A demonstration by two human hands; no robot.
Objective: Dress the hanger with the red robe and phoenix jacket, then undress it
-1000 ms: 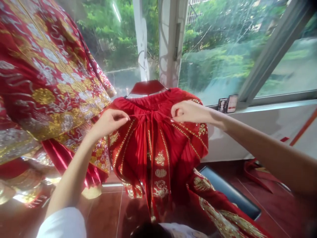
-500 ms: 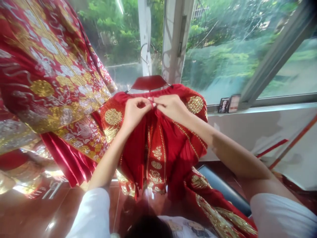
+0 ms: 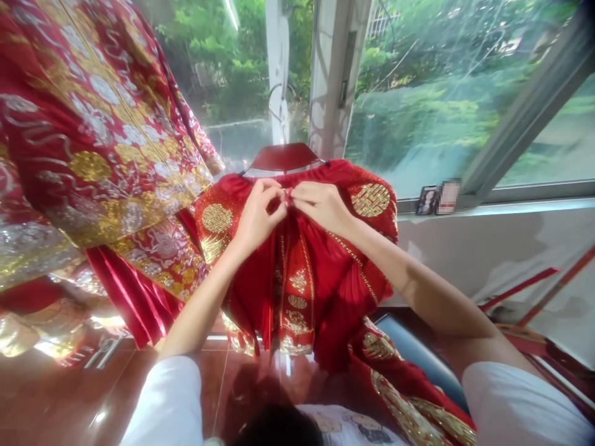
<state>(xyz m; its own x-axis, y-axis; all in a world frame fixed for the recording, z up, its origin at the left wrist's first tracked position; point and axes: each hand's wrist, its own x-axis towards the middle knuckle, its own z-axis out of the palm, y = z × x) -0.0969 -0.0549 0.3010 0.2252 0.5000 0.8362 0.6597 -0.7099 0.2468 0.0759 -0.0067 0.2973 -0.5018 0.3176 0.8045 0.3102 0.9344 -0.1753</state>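
A red garment (image 3: 246, 279) with gold embroidery hangs from a red hanger (image 3: 283, 156) in front of me. At the middle of its gathered upper edge, my left hand (image 3: 263, 214) pinches a thin red cord (image 3: 287, 197) between thumb and fingertips. My right hand (image 3: 320, 201) meets it there, its fingers pressed together on the same cord. The fingertips partly hide the cord, so I cannot make out its knot or loop. Gold round motifs (image 3: 370, 199) show on the garment's shoulders, and an embroidered panel (image 3: 297, 297) hangs down its middle.
To the left hangs another red garment (image 3: 88, 124), thick with gold and silver embroidery. Windows (image 3: 432, 105) stand behind, with two small picture cards (image 3: 426, 199) on the sill. A dark padded bench (image 3: 418, 350) lies low at the right, above reddish floor tiles (image 3: 190, 396).
My fingertips have shifted slightly at the cord, and its loop between them shows less now. The left hand's fingers are more bent. The whole view has moved a little.
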